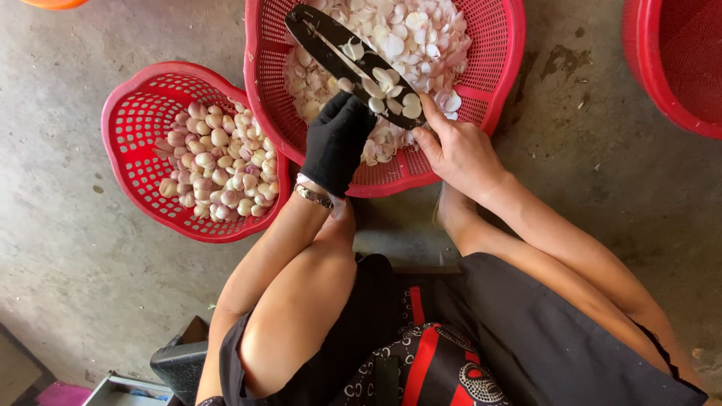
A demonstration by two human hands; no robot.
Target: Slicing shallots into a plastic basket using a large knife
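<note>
Red plastic baskets ringed the seated person on the concrete floor (90, 301), and the work in hand looked like peeling cloves over the big basket (496, 68) at twelve o'clock. The left hand (336, 143), in a black glove, hung over that basket's near rim with its fingers curled shut, apparently pinching a small clove against the blade, though the clove itself was hidden. The right hand (457, 150), bare, gripped the near end of a long dark blade (350, 64) that slanted away toward eleven o'clock, its flat side strewn with pale skins. By my reading this was the middle of a peel stroke: the next move would call for a small, controlled pull of the edge under the skin, with the gloved fingertips kept clear of it, and a steady grip so the loose skins fell into the big basket and not onto the floor. That big basket held a heap of white and pinkish skins (406, 30), piled toward its far side. At nine o'clock of the hands a smaller heart-shaped basket (135, 120) held a mound of whole pink-white cloves (218, 162), touching one another and filling its right half. Part of a third basket (677, 68) showed at two o'clock; its contents could not be seen. An orange rim (53, 3) peeked in at ten o'clock
</note>
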